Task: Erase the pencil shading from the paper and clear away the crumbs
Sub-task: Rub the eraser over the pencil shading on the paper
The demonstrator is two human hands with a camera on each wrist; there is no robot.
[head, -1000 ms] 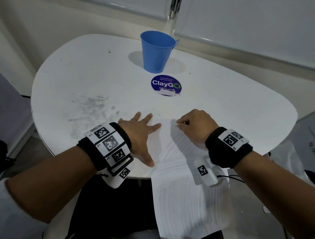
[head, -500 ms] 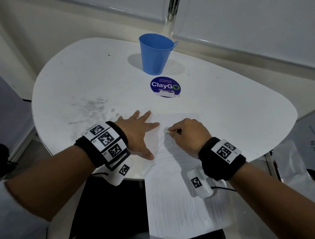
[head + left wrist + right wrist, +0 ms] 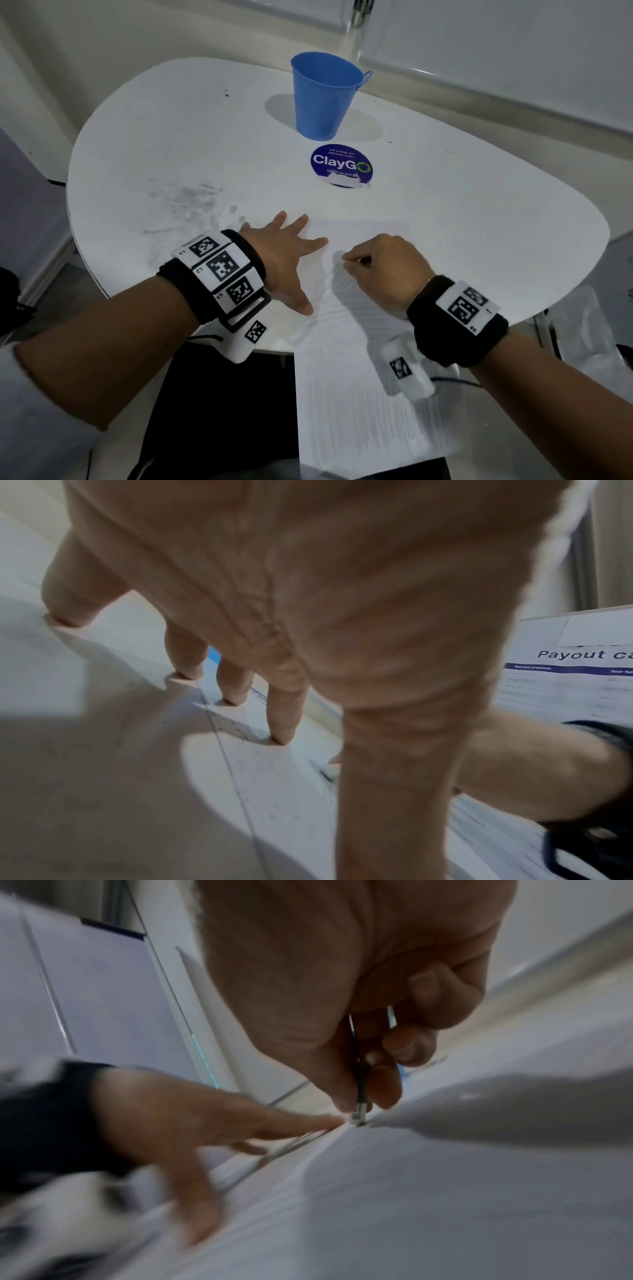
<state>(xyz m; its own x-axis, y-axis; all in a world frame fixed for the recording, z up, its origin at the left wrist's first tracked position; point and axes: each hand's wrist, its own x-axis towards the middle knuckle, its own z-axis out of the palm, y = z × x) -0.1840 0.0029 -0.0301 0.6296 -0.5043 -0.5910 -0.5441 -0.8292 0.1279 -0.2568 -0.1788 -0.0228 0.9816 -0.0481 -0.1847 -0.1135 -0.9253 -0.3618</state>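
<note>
- Rubbing at the sheet is the step in hand: the right hand (image 3: 387,265) has its fingers curled round a thin dark stick with a small pale tip (image 3: 358,1118), seemingly a pencil-end eraser, and that tip touches the paper (image 3: 356,377).
- Beside it the left hand (image 3: 284,260) lies flat with fingers spread wide, fingertips (image 3: 281,737) pressing on the sheet's left edge and the worktop (image 3: 479,219) to pin it, holding nothing.
- The paper sits at the worktop's near edge, with its lower half hanging over toward the person; faint grey pencil shading (image 3: 363,421) streaks that overhanging part and the area under the right wrist.
- My judgement is that erasing is far from done, since much shading remains and sweeping of crumbs has not begun.
- The next move likely calls for short strokes worked toward the shaded near portion; the unsupported overhang could buckle or crease, so sliding the sheet further onto the worktop may be needed.
- Crumbs are too small to make out in the head view; some specks show in the left wrist view.
- Further off stand a blue cup (image 3: 325,96) and a round ClayGo sticker (image 3: 340,166), well apart from the hands; a grey smudge (image 3: 191,205) marks the worktop to the left. Nothing blocks the strokes.
</note>
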